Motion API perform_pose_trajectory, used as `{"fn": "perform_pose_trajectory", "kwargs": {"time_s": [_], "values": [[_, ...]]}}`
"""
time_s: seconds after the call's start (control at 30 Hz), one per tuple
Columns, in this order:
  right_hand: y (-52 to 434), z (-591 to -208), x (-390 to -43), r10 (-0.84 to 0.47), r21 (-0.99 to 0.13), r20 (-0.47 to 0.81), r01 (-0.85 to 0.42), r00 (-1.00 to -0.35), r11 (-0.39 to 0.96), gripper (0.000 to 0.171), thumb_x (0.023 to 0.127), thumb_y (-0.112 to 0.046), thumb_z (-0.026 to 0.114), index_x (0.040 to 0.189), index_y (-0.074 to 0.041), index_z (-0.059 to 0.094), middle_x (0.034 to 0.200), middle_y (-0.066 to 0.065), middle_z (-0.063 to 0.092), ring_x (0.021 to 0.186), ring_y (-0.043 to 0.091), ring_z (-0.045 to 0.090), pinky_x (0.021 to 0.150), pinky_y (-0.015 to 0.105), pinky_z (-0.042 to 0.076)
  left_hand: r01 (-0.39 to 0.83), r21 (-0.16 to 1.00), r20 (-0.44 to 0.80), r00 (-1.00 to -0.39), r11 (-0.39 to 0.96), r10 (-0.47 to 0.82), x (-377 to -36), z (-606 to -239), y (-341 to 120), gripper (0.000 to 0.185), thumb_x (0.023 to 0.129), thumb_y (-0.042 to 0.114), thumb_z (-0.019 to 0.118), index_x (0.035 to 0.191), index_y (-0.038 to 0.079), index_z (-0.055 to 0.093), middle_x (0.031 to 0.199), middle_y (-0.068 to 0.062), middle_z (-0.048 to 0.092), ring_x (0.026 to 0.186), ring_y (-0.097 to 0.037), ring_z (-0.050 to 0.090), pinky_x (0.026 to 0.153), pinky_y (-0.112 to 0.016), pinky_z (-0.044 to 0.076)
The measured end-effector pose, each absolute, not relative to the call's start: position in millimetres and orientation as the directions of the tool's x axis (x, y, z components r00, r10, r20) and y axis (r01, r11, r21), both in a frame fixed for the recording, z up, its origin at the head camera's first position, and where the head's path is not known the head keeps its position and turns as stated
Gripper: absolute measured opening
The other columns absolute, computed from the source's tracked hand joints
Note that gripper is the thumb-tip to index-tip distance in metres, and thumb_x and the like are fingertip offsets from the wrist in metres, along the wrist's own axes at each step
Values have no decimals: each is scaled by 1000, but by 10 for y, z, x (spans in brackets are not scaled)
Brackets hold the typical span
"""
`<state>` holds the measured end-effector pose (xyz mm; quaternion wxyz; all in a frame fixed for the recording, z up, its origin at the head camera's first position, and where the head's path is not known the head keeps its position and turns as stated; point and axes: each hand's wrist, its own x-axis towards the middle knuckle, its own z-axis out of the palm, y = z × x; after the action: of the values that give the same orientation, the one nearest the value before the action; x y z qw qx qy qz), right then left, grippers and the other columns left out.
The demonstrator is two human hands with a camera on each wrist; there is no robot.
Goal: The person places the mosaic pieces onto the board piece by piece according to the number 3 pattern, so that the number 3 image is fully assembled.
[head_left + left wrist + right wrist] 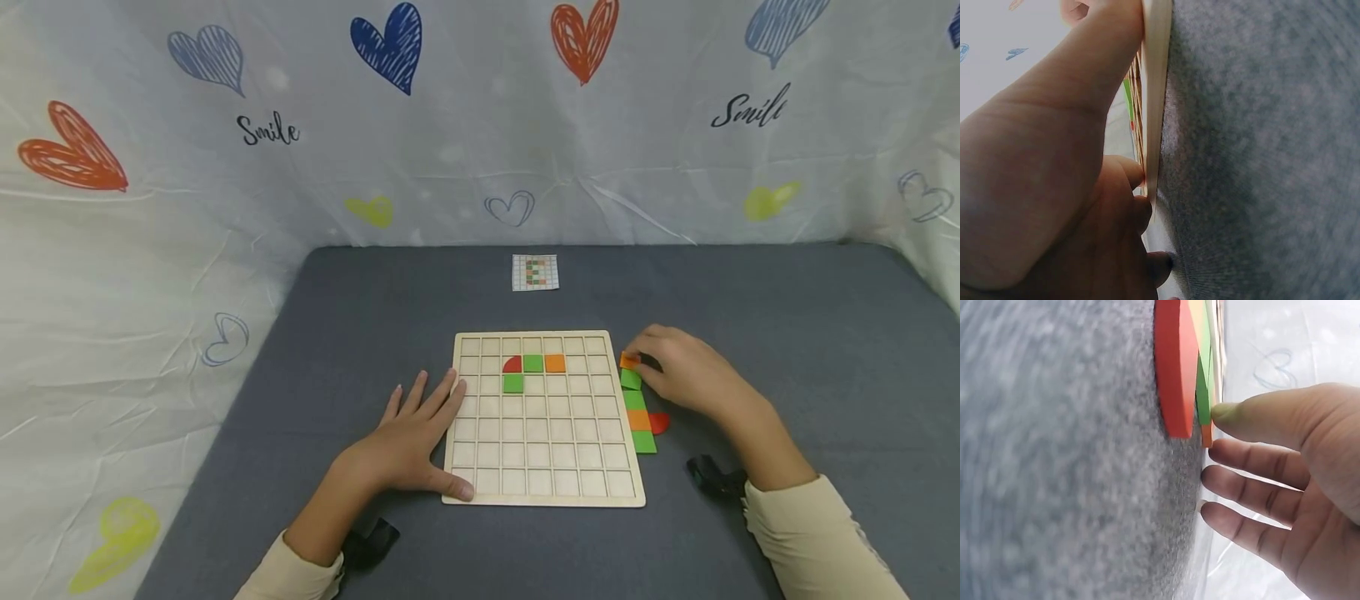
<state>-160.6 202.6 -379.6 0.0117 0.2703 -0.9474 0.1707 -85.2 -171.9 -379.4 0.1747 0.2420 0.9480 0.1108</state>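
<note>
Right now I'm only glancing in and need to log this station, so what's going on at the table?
A person sits at a grey table with a wooden grid board. The left hand rests flat on the board's left edge. The right hand touches an orange tile at the top of a row of loose green and orange tiles beside the board. Four pieces already sit in the grid: red, green, orange, and green below. A small pattern card lies farther back.

Both arms wear cream long sleeves (817,533), with a black strap (716,477) at each wrist.
</note>
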Motion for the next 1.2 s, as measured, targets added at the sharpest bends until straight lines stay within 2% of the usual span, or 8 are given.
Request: {"fn": "perform_pose_trajectory", "kwargs": {"time_s": [0.3,0.57,0.87,1.2], "values": [[2027,-3781,-1605,-510,-297,119,-521,-852,800,19,81,-4,63,98,-9,68,94,3,61,84,19,55,72,39,45,416,286,-277,-826,863,490,-854,-3804,-1719,121,56,83,50,146,21,-1,150,3,-12,133,-30,-13,102,-56,-1],[2062,-3797,-1606,-510,-298,123,-522,-851,799,21,79,-4,64,100,-8,68,98,5,64,92,23,56,77,42,43,416,284,-273,-829,864,489,-849,-3805,-1719,121,55,83,51,146,21,-1,150,4,-12,133,-30,-13,102,-55,-1],[2073,-3815,-1609,-517,-293,151,-538,-842,790,18,79,-4,64,97,-9,69,94,3,64,89,21,56,76,41,44,417,284,-271,-829,863,490,-849,-3812,-1721,121,56,83,50,146,21,-1,150,3,-11,133,-30,-13,102,-55,-1],[2057,-3789,-1597,-513,-309,140,-529,-847,790,21,80,-4,63,100,-9,67,95,4,60,87,19,53,73,40,43,418,278,-272,-829,865,489,-848,-3812,-1727,121,56,83,49,146,21,-2,150,4,-12,133,-30,-13,102,-55,-1]]}}
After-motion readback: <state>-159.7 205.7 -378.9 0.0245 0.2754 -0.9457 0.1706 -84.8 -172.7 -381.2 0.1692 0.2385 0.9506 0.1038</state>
